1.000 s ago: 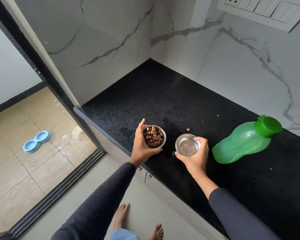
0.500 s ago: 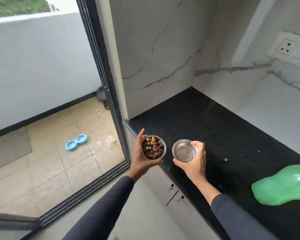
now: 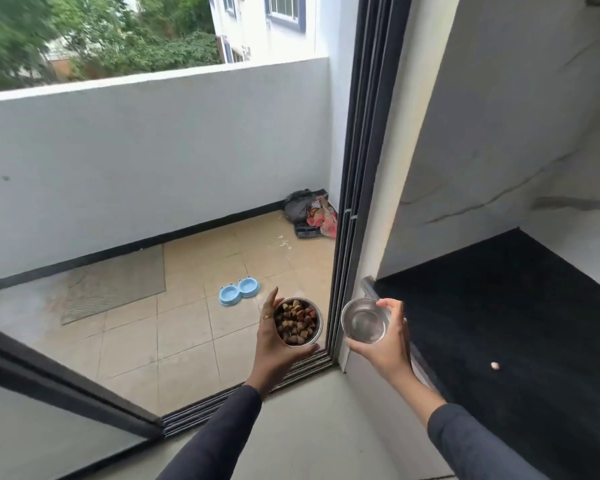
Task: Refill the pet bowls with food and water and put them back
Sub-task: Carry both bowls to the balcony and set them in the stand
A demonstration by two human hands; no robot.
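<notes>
Steel bowls: two small round metal bowls, both carried upright with rims facing up.
Food bowl (image 3: pixel 298 321): filled with brown kibble, gripped by the left hand (image 3: pixel 274 344), thumb along the near rim and fingers up the far side.
Water bowl (image 3: pixel 365 320): holds clear water and is clasped by the right hand (image 3: pixel 383 341), fingers curled over the right rim.
Where they are: both in the air at the doorway, the food bowl over the balcony tiles, the water bowl over the sliding-door track (image 3: pixel 340 244), beside the black counter (image 3: pixel 499 313).
Step in hand: by my reading, the carry out to the blue stand (image 3: pixel 239 290), which lies on the balcony floor, well apart from the hands.
Stand's long axis: runs from lower left to upper right in view, with two empty wells side by side, opening upward.
Doing it well: keep the water bowl level, since a tilt spills it; step over the raised track; crouch before lowering; seat one bowl per well, rim flat.
Risk: kibble heaped near the rim may roll out if jolted.
</notes>
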